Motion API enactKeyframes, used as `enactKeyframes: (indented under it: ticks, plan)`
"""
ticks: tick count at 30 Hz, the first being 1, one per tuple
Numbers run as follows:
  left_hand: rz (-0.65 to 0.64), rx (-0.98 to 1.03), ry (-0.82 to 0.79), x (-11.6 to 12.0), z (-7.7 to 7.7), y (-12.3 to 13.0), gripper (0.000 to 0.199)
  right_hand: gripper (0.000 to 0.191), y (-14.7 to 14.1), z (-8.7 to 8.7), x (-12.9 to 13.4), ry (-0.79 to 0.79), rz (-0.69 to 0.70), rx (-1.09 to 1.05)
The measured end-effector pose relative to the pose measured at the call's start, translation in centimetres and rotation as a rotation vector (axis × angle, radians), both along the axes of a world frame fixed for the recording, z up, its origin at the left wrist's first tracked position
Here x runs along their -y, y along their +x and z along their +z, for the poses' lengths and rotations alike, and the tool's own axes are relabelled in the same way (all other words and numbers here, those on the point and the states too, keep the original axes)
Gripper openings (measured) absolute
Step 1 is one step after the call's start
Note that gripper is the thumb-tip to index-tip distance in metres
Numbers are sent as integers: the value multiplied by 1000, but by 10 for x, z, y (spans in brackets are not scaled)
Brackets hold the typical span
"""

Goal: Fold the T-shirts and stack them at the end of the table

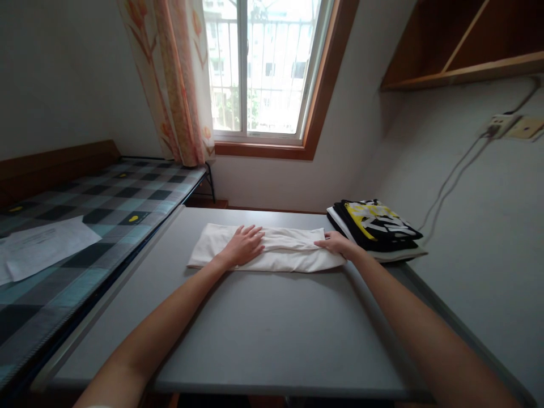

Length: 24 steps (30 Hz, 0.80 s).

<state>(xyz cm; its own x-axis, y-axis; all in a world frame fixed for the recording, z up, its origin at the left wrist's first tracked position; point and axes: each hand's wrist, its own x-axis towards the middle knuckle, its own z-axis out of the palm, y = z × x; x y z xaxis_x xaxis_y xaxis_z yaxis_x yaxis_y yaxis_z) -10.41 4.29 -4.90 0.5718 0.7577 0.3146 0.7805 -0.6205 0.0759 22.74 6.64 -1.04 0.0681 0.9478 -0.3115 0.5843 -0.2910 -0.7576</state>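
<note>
A white cloth (289, 259), folded into a long flat strip, lies crosswise on the grey table (263, 328). My left hand (245, 246) rests flat on the cloth left of its middle, fingers spread and holding nothing. At the cloth's right end, my right hand (335, 243) has its fingers closed on the edge. Just beyond my right hand sits a stack of folded clothes (374, 226), mostly black, with a yellow and white print on top and white layers lower down.
On the left stands a bed with a checked mattress (148, 195) and white papers (51, 246) on it. A curtain (181, 85) hangs by the window. Cables (450, 170) run down the right wall below a wooden shelf (467, 71).
</note>
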Motion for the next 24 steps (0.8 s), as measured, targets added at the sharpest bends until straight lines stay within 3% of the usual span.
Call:
enactKeyframes:
  ticks: [5, 8, 11, 13, 15, 19, 21, 24]
  plan:
    - [-289, -21, -87, 17, -1, 22, 60, 17, -5, 11, 1, -127, 0, -91]
    - [-318, 5, -156, 20, -4, 27, 65, 15, -10, 25, 0, -127, 6, -110]
    - [-328, 132, -216, 14, 0, 26, 56, 13, -22, 47, -6, -100, 38, -137]
    - [-278, 346, -265, 6, 9, 22, 52, 11, -39, 62, -11, -54, 75, -140]
    - [-140, 653, -369, -3, 20, 15, 58, 8, -66, 73, -13, 25, 112, -121]
    - [134, 1139, -853, -13, 35, -7, 71, 18, -134, 68, -5, 131, 241, -120]
    - [197, 1209, -1036, -14, 37, -15, 71, 32, -159, 57, 2, 14, 434, -212]
    - [246, 1158, -1064, -13, 34, -17, 61, 37, -171, 40, 5, 49, 559, -172]
